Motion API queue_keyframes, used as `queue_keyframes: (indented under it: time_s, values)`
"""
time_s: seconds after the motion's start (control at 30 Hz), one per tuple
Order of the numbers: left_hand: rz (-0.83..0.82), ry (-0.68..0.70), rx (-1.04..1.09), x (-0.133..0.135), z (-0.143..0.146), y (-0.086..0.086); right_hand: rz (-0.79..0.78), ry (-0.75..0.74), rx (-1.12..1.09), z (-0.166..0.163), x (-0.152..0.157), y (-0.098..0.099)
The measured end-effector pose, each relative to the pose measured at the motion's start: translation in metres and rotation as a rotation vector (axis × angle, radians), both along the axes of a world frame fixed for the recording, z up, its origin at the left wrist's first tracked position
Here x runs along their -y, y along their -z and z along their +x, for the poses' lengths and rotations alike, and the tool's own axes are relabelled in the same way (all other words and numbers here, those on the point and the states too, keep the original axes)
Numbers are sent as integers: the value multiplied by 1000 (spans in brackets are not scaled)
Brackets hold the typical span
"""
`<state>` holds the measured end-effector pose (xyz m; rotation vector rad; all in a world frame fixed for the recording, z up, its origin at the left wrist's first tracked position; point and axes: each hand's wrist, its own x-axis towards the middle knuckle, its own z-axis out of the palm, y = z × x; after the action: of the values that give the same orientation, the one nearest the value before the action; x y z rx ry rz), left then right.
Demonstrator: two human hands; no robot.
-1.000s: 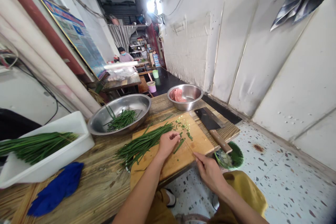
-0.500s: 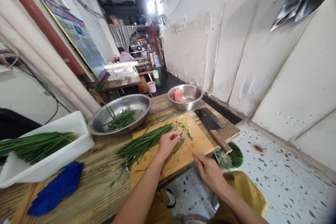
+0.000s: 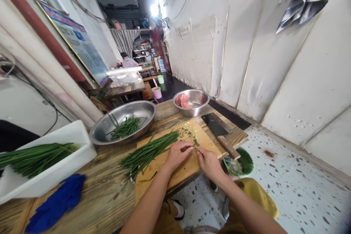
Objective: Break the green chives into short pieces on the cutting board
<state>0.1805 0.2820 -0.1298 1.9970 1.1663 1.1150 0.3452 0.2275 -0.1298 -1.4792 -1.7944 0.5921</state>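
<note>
Over the front right part of the wooden cutting board point(image 3: 189, 170), my left hand point(image 3: 178, 154) and my right hand point(image 3: 210, 162) meet with their fingertips pinched close together. Whatever lies between the fingertips is too small to make out. Beside my left hand, a bunch of long green chives point(image 3: 152, 150) lies across the board. Small pale and green trimmings point(image 3: 190, 130) are scattered just beyond the fingers. To the right of the board rests a cleaver point(image 3: 218, 126) with a wooden handle, touched by neither hand.
A steel bowl point(image 3: 149, 111) holds cut chives; another steel bowl point(image 3: 201, 109) contains something pink. On the left are a white tub point(image 3: 85, 142) of chives and a blue cloth point(image 3: 59, 201). A green basket point(image 3: 248, 162) with scraps stands below the table's right edge. A person point(image 3: 128, 61) sits far back.
My right hand has moved up and left to meet my left hand. My left hand has shifted slightly right and down. The green pieces near its fingertips no longer show. The view has shifted slightly.
</note>
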Motion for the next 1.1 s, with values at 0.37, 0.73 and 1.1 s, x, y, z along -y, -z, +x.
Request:
queue_keyframes:
  time_s: [0.37,0.73,1.1]
  values:
    - [-134,-185,-363,1,-6,-3,-79,127,-370,19,-12,19]
    - [-106,-181,-113,-1,-8,0,-317,-21,-565,21,23,16]
    - [-136,-181,-56,-4,-8,3,-251,-64,-452,8,30,30]
